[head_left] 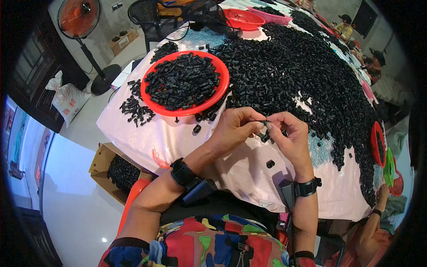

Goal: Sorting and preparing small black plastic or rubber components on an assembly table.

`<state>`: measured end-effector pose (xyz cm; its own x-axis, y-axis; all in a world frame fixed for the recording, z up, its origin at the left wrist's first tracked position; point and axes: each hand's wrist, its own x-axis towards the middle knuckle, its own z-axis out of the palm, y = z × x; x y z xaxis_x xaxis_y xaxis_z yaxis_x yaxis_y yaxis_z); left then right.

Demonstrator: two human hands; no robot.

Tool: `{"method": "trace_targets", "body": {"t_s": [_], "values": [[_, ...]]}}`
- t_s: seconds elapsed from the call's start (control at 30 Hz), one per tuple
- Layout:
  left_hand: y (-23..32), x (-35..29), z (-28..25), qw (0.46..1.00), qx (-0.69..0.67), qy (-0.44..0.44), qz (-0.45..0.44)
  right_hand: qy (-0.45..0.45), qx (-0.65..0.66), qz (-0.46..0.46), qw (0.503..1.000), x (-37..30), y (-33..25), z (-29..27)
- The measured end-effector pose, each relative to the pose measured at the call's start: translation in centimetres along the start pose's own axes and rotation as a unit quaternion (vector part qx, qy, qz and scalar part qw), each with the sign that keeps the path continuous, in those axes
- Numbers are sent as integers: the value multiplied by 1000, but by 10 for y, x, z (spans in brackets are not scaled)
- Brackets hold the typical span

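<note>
Above the near part of the cloth-covered table, my left hand (pixel 238 127) and my right hand (pixel 288 133) meet at their fingertips. Both pinch one small black plastic part (pixel 264 122); its exact kind is too small to make out. Just below the fingers lie a few loose black pieces (pixel 265 137). A single black piece (pixel 270 164) rests on the pale pink cloth (pixel 240 167) nearer to me. Left of my hands stands a red round tray (pixel 225 89) heaped with small black parts (pixel 182 80). A wide pile of similar black parts (pixel 293 66) spreads behind my hands.
A cardboard box (pixel 101 167) of black parts is low at the left. Beyond it are a white sack (pixel 69 100) and a standing fan (pixel 79 20). A red basin (pixel 377 144) and a green basket (pixel 388 167) line the right edge, where other people (pixel 376 242) sit.
</note>
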<state>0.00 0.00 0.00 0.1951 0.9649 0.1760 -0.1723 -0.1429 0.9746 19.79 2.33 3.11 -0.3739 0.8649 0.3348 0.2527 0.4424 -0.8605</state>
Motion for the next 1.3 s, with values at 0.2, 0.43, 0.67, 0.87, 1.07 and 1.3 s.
{"method": "trace_targets", "body": {"t_s": [0.2, 0.43, 0.67, 0.87, 1.07, 1.3], "values": [[2, -4, -1, 997, 82, 17, 0, 0, -14, -7, 1000, -1, -4, 8], [9, -5, 7, 970, 217, 57, 91, -14, 55, 62, 997, 2, 3, 4], [5, -1, 4, 997, 65, 33, -13, 7, 15, 29, 999, 2, -6, 7], [3, 1, -1, 993, -106, 5, -57, 46, -20, -23, 999, 1, -2, 4], [1, 3, -5, 998, -51, -14, -40, 48, -73, -57, 995, 2, -6, 5], [-1, 2, -2, 1000, 4, 3, -25, 48, -142, -143, 978, 4, -12, 7]]}}
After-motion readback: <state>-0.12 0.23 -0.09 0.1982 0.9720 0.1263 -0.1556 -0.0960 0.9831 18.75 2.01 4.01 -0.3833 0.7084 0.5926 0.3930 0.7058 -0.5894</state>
